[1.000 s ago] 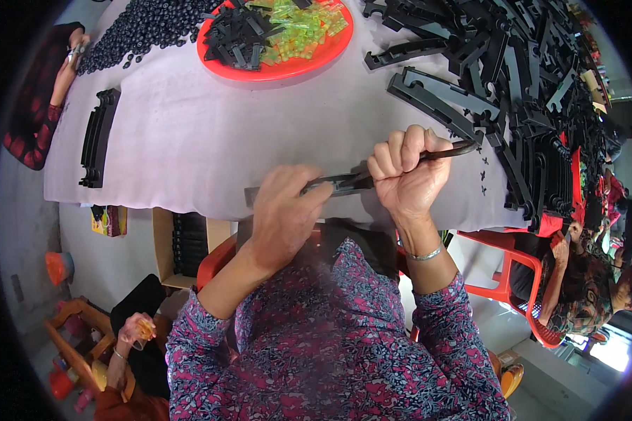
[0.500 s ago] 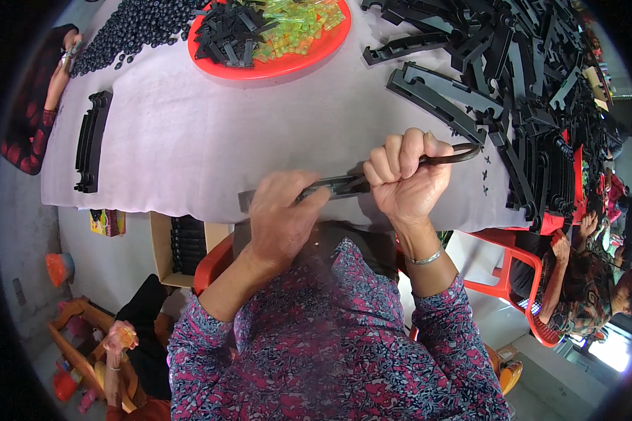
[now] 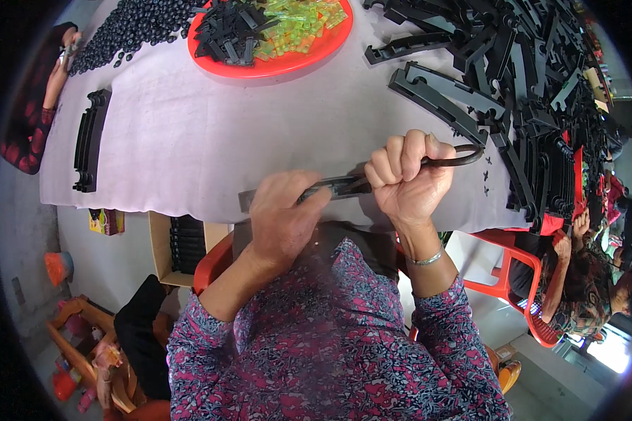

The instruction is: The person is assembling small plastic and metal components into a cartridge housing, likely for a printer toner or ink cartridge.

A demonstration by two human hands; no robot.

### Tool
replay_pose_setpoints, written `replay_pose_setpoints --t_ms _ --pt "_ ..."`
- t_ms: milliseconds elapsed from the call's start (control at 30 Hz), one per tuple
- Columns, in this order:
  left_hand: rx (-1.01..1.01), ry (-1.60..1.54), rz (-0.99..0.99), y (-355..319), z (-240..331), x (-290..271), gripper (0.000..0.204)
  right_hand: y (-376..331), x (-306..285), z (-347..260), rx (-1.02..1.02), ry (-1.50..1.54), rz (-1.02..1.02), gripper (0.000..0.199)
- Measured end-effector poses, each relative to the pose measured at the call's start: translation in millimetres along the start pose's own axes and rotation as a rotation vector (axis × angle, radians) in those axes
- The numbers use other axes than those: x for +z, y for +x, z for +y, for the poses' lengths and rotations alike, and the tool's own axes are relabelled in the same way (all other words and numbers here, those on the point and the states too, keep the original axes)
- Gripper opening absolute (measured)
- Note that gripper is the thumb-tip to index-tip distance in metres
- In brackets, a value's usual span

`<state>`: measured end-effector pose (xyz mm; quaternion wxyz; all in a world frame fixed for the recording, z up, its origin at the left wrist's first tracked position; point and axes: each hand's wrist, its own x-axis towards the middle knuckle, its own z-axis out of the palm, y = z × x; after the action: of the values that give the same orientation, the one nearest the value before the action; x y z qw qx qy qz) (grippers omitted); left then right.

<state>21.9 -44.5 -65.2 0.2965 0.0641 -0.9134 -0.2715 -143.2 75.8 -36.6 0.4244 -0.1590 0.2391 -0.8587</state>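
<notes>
Our left hand (image 3: 284,214) bends its fingers around a dark strip (image 3: 338,188) at the table's (image 3: 189,140) near edge, toward nine o'clock of our right hand (image 3: 407,175), fisted around a curved tool (image 3: 460,163). Seemingly light, stiff and smooth, the strip is best pinned by its nine-o'clock end.

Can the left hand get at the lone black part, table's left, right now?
Probably: between the left hand and the lone black part only cloth shows. But it's occupied, holding another black piece.
</notes>
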Motion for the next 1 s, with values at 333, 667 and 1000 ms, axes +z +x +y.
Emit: replay_pose_setpoints --t_ms 333,667,1000 --pt "0.012 0.0 -0.002 -1.5 -1.4 0.1 0.025 0.1 -0.3 0.0 -0.01 0.005 -0.001 0.05" --pt "0.014 -0.026 0.012 -3.2 -3.6 2.4 0.027 1.4 -3.0 0.4 -0.017 -0.006 0.008 0.05" --pt "0.033 -0.034 0.013 -2.6 -4.0 1.5 0.028 1.8 -2.4 -0.4 -0.013 0.011 -0.006 0.049"
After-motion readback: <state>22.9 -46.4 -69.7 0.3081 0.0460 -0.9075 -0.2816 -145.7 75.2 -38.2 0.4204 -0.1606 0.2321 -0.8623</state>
